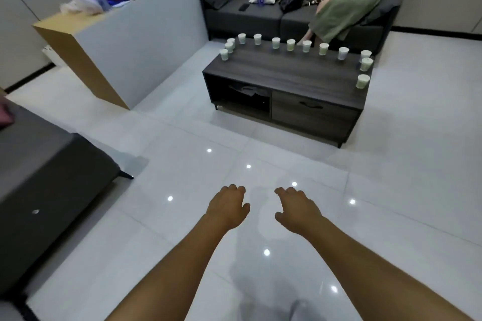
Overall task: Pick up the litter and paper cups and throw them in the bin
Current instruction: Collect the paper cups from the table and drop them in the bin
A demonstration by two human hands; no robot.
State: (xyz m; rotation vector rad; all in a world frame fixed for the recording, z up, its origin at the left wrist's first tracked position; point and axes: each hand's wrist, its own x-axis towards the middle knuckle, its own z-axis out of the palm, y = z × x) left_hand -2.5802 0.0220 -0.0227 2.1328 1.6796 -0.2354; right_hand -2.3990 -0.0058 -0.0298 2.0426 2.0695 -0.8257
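Several white paper cups (276, 43) stand upright along the back and side edges of a dark wooden coffee table (281, 70) in the middle distance. Both my arms stretch forward over the white tiled floor, well short of the table. My left hand (227, 206) hangs with loosely curled fingers and holds nothing. My right hand (297, 208) hangs the same way beside it, also holding nothing. No bin is in view.
A dark grey sofa (234, 10) behind the table carries a bottle, a crumpled bag, a black bag and a seated person in a green dress (349, 5). A wood-edged partition (86, 41) topped with plastic bags stands at the left. A grey bench (47, 180) sits near left.
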